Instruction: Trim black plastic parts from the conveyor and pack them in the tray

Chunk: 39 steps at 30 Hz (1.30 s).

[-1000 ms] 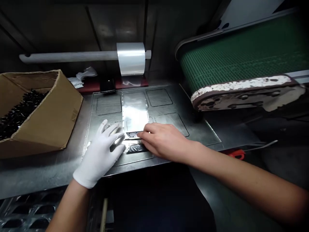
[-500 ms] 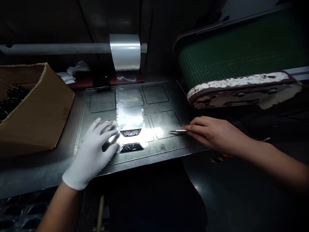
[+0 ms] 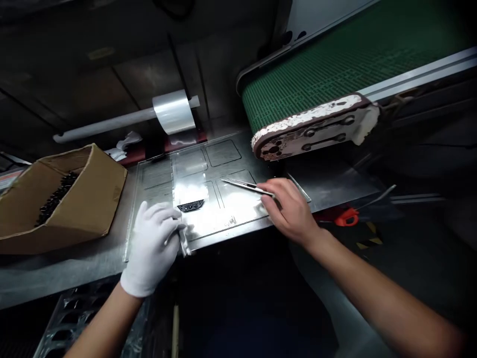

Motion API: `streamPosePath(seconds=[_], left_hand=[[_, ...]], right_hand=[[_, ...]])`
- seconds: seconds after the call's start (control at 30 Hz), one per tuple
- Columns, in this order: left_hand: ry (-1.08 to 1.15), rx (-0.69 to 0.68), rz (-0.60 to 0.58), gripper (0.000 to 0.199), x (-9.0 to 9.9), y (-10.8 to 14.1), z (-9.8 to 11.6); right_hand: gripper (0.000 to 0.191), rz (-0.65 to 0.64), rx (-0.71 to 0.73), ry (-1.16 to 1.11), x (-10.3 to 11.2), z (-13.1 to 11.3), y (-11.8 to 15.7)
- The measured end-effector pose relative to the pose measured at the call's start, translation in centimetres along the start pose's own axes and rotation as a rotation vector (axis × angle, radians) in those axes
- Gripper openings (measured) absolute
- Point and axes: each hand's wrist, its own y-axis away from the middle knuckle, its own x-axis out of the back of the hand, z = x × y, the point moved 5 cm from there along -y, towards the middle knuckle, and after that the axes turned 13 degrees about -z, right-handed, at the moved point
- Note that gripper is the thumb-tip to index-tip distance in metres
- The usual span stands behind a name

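Observation:
My left hand, in a white glove, is curled at the front edge of the metal plate and grips a small film-wrapped piece. Just beyond it, a dark part with small holes lies on the strip of clear film that runs down from the film roll. My bare right hand rests on the plate's right side. It holds a thin metal blade tool that points left toward the film.
An open cardboard box with several small black parts stands at the left. A green conveyor belt overhangs the plate's right rear. An orange-handled tool lies right of my right hand. A dark tray sits below the bench.
My right hand left the film, picked up the thin blade tool at the right and brought it back over the plate. My left hand closed on the nearer film-wrapped piece and drew it to the plate's edge.

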Motion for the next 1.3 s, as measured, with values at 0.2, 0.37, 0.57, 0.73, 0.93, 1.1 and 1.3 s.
streamPosePath(seconds=[0.2,0.37,0.57,0.73,0.93,1.1,1.3], left_hand=[[0.519,0.124,0.503,0.038,-1.3,8.1,2.8],[0.577,0.518,0.540,0.035,-6.1,15.6,2.9],[1.175,1.132,0.242,0.030,-10.5,25.9,2.3],[1.135,1.511,0.415,0.024,-10.4,37.8,0.0],[0.897,1.807,0.592,0.029,-10.6,48.6,-3.9],[0.956,1.829,0.398,0.032,-12.8,47.0,-6.5],[0.903,1.875,0.121,0.033,-13.3,45.1,-7.7]], right_hand=[[0.041,-0.516,-0.409,-1.236,-11.1,-9.5,5.6],[0.054,-0.730,-0.596,-1.593,-19.2,-15.5,7.6],[0.032,-1.209,-0.307,-0.987,-24.6,-17.5,10.8],[0.034,-1.472,-0.145,-0.750,-28.6,-19.0,13.0],[0.034,-1.481,-0.073,-0.580,-30.3,-17.6,12.3],[0.035,-1.460,-0.128,-0.562,-30.1,-15.8,12.2],[0.038,-1.410,-0.264,-0.622,-29.3,-13.4,13.1]])
